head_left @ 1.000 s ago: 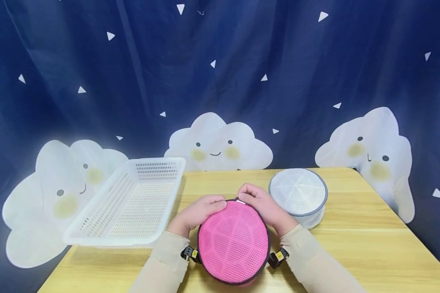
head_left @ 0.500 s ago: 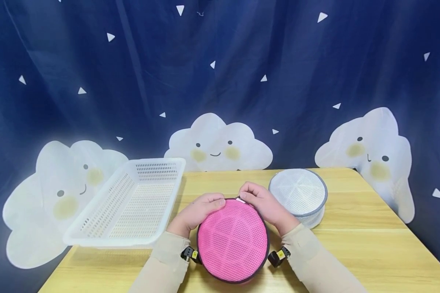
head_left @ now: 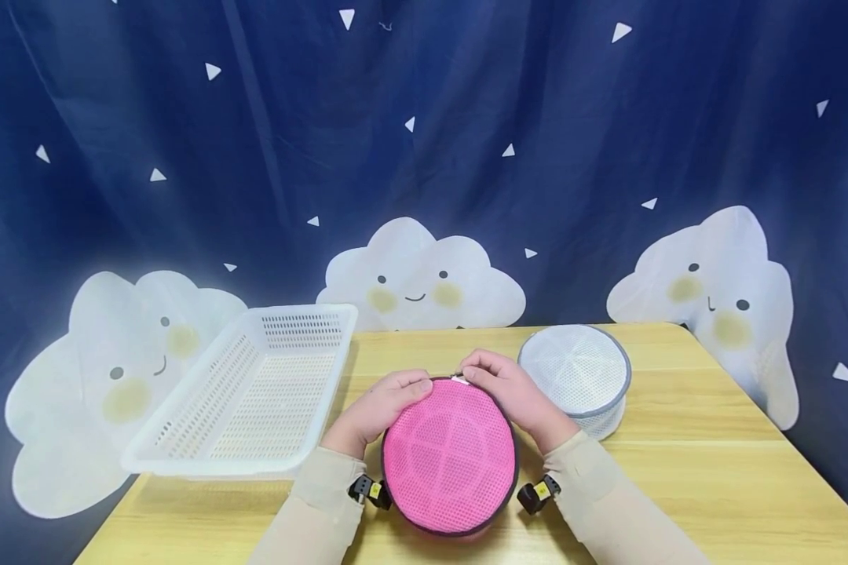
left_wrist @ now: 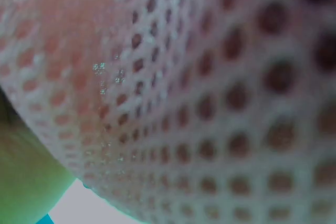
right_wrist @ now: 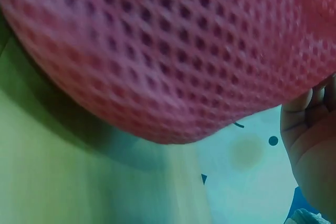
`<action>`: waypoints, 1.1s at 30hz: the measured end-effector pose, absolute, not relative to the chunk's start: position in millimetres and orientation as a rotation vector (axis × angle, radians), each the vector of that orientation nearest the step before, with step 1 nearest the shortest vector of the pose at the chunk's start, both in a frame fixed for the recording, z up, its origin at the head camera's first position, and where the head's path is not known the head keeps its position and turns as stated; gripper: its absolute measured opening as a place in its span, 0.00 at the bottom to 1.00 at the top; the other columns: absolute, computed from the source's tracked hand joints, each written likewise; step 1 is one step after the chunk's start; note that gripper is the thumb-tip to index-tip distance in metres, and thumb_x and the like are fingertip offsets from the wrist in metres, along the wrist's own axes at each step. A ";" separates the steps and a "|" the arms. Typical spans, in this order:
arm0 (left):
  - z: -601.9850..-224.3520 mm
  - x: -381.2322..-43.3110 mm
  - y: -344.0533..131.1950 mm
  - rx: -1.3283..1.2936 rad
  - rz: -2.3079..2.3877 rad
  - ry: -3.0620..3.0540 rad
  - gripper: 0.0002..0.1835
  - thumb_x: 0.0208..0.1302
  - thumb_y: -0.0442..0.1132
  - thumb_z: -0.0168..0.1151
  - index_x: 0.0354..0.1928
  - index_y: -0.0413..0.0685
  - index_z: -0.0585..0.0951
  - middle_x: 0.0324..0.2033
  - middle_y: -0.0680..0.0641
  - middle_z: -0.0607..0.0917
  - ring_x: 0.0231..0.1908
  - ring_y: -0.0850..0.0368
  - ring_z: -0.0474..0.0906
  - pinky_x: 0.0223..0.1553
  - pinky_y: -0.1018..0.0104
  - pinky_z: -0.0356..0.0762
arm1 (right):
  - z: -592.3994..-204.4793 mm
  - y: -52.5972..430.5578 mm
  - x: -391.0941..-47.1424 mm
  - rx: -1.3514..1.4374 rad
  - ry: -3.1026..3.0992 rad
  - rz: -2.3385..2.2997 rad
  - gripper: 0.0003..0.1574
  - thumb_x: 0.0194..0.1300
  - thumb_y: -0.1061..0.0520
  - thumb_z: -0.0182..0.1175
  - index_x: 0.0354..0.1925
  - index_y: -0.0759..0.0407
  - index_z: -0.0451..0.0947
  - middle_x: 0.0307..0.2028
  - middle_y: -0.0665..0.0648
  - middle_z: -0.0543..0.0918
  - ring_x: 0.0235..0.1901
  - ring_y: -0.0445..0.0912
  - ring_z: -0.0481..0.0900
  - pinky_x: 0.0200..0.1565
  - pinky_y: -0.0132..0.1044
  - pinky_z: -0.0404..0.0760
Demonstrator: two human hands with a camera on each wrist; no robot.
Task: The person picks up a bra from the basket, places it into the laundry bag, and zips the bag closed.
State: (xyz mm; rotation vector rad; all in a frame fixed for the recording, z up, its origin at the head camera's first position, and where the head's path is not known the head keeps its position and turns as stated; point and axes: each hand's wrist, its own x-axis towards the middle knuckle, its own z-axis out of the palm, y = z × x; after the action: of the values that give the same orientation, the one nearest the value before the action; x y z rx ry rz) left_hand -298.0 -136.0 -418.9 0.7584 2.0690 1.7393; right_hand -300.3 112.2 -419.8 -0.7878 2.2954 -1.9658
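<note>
A round pink mesh laundry bag [head_left: 448, 463] with dark edging stands at the front of the table, its flat top tilted toward me. My left hand [head_left: 389, 404] grips its far left rim, thumb over the top. At the far right rim, my right hand [head_left: 509, 388] pinches the edge beside a small white tag [head_left: 460, 380]; whether a zipper pull is between the fingers is hidden. Mesh fills most of the left wrist view. In the right wrist view, the right hand [right_wrist: 315, 145] shows at the right edge, its fingertips against the bag.
A white slotted plastic basket [head_left: 261, 408] stands on the left of the wooden table [head_left: 714, 486]. Just behind my right wrist is a round white mesh bag [head_left: 572, 369] with grey edging. A blue curtain with cloud prints [head_left: 417, 275] hangs behind the table.
The pink laundry bag has tilted and shifted slightly away from me, its near edge now higher. The right hand has risen a little with the rim. The left hand keeps its grip.
</note>
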 end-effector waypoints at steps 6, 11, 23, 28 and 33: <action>-418.6 -300.8 -135.4 0.628 1.889 2.148 0.15 0.78 0.47 0.51 0.38 0.45 0.79 0.30 0.49 0.81 0.31 0.55 0.78 0.37 0.63 0.77 | -417.6 110.6 -301.1 -0.552 2.226 -2.094 0.18 0.77 0.51 0.54 0.48 0.66 0.78 0.44 0.58 0.81 0.45 0.50 0.77 0.48 0.40 0.75; -418.6 -303.7 -135.3 0.433 2.075 2.184 0.15 0.78 0.47 0.52 0.39 0.44 0.80 0.30 0.49 0.80 0.32 0.56 0.76 0.37 0.64 0.75 | -417.8 109.8 -303.1 -0.432 2.193 -2.161 0.17 0.78 0.51 0.52 0.49 0.63 0.78 0.48 0.58 0.81 0.49 0.51 0.77 0.52 0.42 0.74; -420.8 -312.8 -133.1 -0.086 2.615 2.106 0.13 0.81 0.40 0.44 0.53 0.39 0.74 0.48 0.43 0.79 0.49 0.52 0.76 0.54 0.60 0.74 | -418.9 108.9 -308.0 -0.403 2.219 -2.324 0.25 0.71 0.68 0.52 0.65 0.64 0.68 0.45 0.63 0.76 0.25 0.43 0.70 0.27 0.31 0.69; -415.8 -312.1 -133.7 -0.034 2.690 2.062 0.21 0.79 0.35 0.46 0.70 0.43 0.66 0.63 0.42 0.75 0.61 0.50 0.73 0.63 0.57 0.71 | -418.0 109.6 -306.6 -0.438 2.238 -2.315 0.23 0.70 0.69 0.54 0.62 0.64 0.71 0.44 0.64 0.74 0.26 0.44 0.73 0.28 0.32 0.72; -411.4 -306.1 -128.9 0.105 2.643 2.107 0.26 0.76 0.30 0.48 0.74 0.46 0.63 0.71 0.42 0.68 0.70 0.51 0.64 0.69 0.56 0.62 | -416.5 109.3 -305.5 -0.472 2.206 -2.355 0.20 0.70 0.69 0.55 0.60 0.67 0.69 0.34 0.59 0.71 0.24 0.44 0.72 0.27 0.32 0.72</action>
State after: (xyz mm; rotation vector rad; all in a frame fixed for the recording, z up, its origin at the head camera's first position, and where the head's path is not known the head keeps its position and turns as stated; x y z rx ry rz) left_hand -306.1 -128.9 -411.4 0.1054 2.1074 2.6429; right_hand -305.5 109.3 -416.5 -0.4725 2.2058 -2.3547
